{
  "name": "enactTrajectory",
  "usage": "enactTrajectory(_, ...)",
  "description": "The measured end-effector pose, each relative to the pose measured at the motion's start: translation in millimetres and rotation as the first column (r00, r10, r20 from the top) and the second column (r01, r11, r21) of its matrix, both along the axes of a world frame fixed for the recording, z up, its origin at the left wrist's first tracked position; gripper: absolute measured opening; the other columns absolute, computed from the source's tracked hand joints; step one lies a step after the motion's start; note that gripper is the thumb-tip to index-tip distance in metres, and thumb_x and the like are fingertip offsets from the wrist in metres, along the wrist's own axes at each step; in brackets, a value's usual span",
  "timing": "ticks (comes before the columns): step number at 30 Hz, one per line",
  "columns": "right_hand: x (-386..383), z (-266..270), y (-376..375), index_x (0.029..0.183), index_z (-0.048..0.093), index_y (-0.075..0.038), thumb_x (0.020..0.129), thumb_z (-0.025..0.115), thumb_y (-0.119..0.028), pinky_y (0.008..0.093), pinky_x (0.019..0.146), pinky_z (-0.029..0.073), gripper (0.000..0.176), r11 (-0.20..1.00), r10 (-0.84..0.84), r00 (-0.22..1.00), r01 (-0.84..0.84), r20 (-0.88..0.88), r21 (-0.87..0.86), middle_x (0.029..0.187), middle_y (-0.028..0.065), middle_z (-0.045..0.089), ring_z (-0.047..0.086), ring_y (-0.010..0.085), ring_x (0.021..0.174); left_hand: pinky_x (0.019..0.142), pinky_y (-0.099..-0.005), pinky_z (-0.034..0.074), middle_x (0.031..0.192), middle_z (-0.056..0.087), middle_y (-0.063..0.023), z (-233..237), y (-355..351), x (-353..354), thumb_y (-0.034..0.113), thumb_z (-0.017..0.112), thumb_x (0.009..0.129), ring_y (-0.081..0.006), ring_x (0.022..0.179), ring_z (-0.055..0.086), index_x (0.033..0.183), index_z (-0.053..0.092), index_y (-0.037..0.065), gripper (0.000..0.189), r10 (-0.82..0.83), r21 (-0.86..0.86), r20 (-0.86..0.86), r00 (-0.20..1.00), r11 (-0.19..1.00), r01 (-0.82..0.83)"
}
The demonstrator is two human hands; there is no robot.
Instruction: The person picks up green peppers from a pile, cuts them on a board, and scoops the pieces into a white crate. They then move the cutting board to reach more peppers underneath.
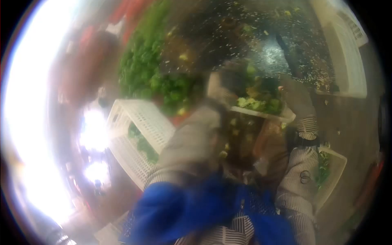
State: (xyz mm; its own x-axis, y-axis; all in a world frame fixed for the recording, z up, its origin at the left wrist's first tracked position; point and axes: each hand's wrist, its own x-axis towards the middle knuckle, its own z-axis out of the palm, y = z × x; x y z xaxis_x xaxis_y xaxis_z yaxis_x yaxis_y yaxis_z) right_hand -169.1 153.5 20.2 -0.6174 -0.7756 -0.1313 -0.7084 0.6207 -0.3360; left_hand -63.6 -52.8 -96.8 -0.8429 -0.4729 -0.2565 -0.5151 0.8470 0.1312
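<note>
In front of me, a white basket (264,114) holds leafy greens (261,104), some of them pale yellow-green. My right hand (299,98) is at the basket's right side, closed on its edge, with the thumb towards the greens. At the basket's left end is my left hand (233,77), dark and smeared by motion, so its fingers cannot be made out. Striped sleeves cover both my arms, and a blue garment shows below them.
A heap of green leaves (153,73) lies on the left, beside a dark wet surface (228,36) scattered with bits. White crates stand at left (143,122), lower right (332,179) and upper right (347,57). A blurred person (87,65) is at far left.
</note>
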Motion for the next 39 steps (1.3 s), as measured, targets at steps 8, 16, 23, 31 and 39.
enactTrajectory(8,18,10,-28,0.131,0.056,-0.007,0.087,0.062,-0.006,0.0466,0.098,0.047,0.045,0.992,-0.026,0.991,0.009,0.131,0.129,0.119,0.021,0.065,0.061,0.0378,0.113,0.08,-0.0407,0.056,0.107,0.062,-0.0138,90,42,17,0.014,0.057,0.092,-0.0316,0.096,0.067,0.124,0.056,0.0,0.035,-0.043,0.254,-0.336,0.941,0.958,0.134)
enactTrajectory(16,3,-31,-18,0.133,0.058,-0.007,0.088,0.064,-0.005,0.0415,0.097,0.05,0.045,0.965,0.076,0.99,-0.043,0.117,-0.26,0.127,0.0199,0.064,0.063,0.0347,0.115,0.081,-0.0457,0.052,0.103,0.065,-0.0138,74,-195,159,0.017,0.059,0.087,-0.0334,0.096,0.064,0.117,0.061,0.009,0.032,0.169,-0.116,-0.843,0.51,0.87,-0.48)
enactTrajectory(23,-16,-31,-15,0.134,0.059,-0.005,0.097,0.057,-0.011,0.0374,0.095,0.05,0.038,0.951,0.04,0.994,-0.007,0.1,-0.309,0.124,0.0144,0.067,0.064,0.0278,0.112,0.087,-0.0456,0.052,0.109,0.065,-0.0182,-178,-338,282,0.027,0.068,0.085,-0.0349,0.099,0.065,0.124,0.057,0.008,0.044,0.668,0.234,-0.603,0.435,0.67,-0.704)
enactTrajectory(31,-66,-54,-48,0.14,0.054,-0.002,0.104,0.051,-0.015,0.0357,0.104,0.045,0.038,0.846,-0.326,0.944,0.27,-0.046,-0.46,0.137,0.0155,0.059,0.054,0.0246,0.128,0.086,-0.0461,0.052,0.111,0.066,-0.0182,-180,-332,232,0.029,0.07,0.085,-0.0345,0.099,0.066,0.127,0.055,0.008,0.049,0.627,-0.167,-0.002,0.779,0.768,-0.618)
enactTrajectory(39,-102,-93,-55,0.139,0.053,-0.012,0.094,0.057,-0.005,0.043,0.102,0.046,0.046,0.978,-0.18,0.938,0.138,-0.295,-0.158,0.132,0.0197,0.057,0.057,0.0378,0.119,0.082,-0.0448,0.054,0.113,0.066,-0.0176,-120,-284,246,0.029,0.069,0.088,-0.0324,0.1,0.067,0.128,0.055,0.008,0.047,0.743,-0.025,-0.031,0.668,0.668,-0.744)
